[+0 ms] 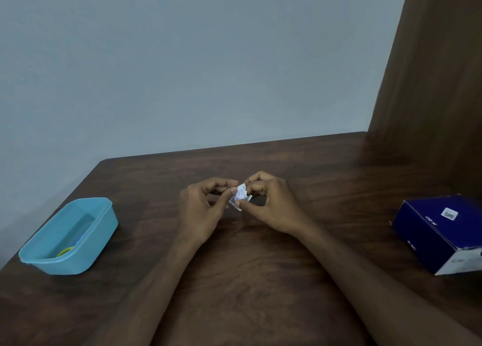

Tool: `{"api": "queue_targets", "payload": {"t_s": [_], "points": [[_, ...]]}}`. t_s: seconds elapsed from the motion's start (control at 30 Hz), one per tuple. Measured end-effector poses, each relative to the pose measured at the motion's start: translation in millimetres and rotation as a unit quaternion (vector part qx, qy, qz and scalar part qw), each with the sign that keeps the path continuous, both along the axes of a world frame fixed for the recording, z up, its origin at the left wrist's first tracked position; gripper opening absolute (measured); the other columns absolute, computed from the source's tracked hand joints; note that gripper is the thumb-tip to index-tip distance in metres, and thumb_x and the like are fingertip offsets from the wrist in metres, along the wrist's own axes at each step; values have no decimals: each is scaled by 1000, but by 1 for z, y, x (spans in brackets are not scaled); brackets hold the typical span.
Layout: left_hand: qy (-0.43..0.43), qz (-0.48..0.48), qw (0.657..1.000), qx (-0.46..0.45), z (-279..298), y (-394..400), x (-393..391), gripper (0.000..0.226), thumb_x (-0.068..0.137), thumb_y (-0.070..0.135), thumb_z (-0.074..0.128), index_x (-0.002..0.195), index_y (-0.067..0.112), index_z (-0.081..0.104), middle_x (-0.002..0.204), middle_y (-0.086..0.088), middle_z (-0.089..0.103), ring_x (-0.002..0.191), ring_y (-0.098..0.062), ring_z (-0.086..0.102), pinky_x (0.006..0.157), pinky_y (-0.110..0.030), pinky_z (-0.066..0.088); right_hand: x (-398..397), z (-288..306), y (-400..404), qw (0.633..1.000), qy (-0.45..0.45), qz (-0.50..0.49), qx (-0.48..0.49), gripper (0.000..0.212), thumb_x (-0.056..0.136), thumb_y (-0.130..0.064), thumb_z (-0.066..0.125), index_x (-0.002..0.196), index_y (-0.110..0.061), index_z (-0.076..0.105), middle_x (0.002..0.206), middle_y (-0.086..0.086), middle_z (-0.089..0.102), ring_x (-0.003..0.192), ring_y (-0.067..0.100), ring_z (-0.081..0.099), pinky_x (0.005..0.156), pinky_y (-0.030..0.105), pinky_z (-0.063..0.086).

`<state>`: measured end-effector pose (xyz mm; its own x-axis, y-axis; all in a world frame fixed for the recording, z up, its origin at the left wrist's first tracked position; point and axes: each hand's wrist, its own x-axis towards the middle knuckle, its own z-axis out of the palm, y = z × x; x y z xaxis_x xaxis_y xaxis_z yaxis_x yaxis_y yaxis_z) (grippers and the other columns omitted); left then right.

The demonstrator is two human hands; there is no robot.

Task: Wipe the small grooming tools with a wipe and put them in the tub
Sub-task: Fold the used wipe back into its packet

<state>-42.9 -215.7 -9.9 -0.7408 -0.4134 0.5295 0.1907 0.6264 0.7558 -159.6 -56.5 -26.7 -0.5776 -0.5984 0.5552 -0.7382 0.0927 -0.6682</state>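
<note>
At the centre of the dark wooden desk [247,267], both hands meet just above the surface, forearms converging from the lower edge of the view. Left hand [202,210] is turned with its back toward the camera, fingers curled; thumb and forefinger pinch the left edge of a small white printed wipe sachet [239,195]. Right hand [271,205] mirrors this pose, fingers curled inward, thumb and forefinger pinching the sachet's right edge and lower corner. The sachet is held tilted between the two hands, clear of the desk. Near the left edge of the desk, well apart from the hands, stands a light blue plastic tub [101,231], lid off; a yellow ring-shaped item [65,251] and a blue item lie inside, too small to identify. Near the right edge rests a dark blue cardboard box [433,231] with a white label.
</note>
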Motion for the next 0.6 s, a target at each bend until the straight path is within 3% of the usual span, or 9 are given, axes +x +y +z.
{"api": "queue_targets", "payload": {"t_s": [0.1, 0.23, 0.33, 0.6], "points": [[-13, -12, 999, -43, 0, 3, 0, 22, 97, 12, 76, 111, 29, 82, 103, 22, 80, 93, 0, 76, 76, -37, 66, -1, 1, 0, 1000, -21, -16, -11, 9, 86, -26, 87, 88, -18, 84, 101, -9, 70, 89, 8, 72, 80, 37, 61], [-21, -50, 988, -145, 0, 7, 1, 52, 85, 6, 77, 132, 26, 72, 121, 19, 73, 101, -3, 72, 78, -26, 62, -7, 1, 0, 994, -101, -34, -29, 6, 89, -24, 85, 89, -18, 86, 106, -8, 70, 94, 6, 73, 92, 39, 60], [8, -34, 977, -210, 0, 6, 0, 48, 85, 18, 86, 131, 22, 71, 122, 15, 72, 107, 2, 67, 90, -12, 52, -7, 0, -2, 988, -146, -15, -44, 3, 88, -22, 85, 87, -18, 85, 109, -7, 69, 96, 9, 74, 94, 42, 62], [13, -31, 967, -253, -5, 3, -3, 44, 86, 1, 79, 127, 16, 73, 121, 9, 74, 104, 6, 63, 84, -1, 44, -2, 0, -4, 986, -153, 1, -59, 19, 79, -31, 90, 94, -21, 85, 110, -8, 69, 97, 11, 76, 96, 43, 63]]}}
